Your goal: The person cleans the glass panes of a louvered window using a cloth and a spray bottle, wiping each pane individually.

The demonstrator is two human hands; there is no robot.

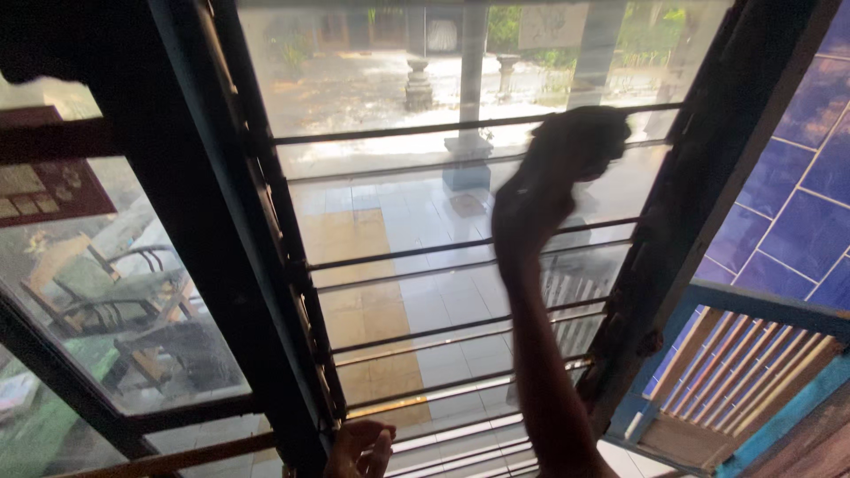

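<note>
My right hand (574,146) is raised against the window's horizontal metal bars (398,257), near the top bar on the right side. It is dark and blurred, and its fingers look curled into a fist. I cannot tell if anything is in it. My forearm (544,372) rises from the bottom edge. At the bottom centre my left hand (359,447) sits low, fingers loosely apart, next to the foot of the dark vertical window frame post (257,265), and holds nothing.
A dark wooden frame (699,195) leans on the right, with a blue tiled wall (797,204) behind it. A glass pane (115,292) on the left reflects chairs. A blue-framed slatted panel (735,372) stands at lower right. Outside lies a tiled porch (416,204).
</note>
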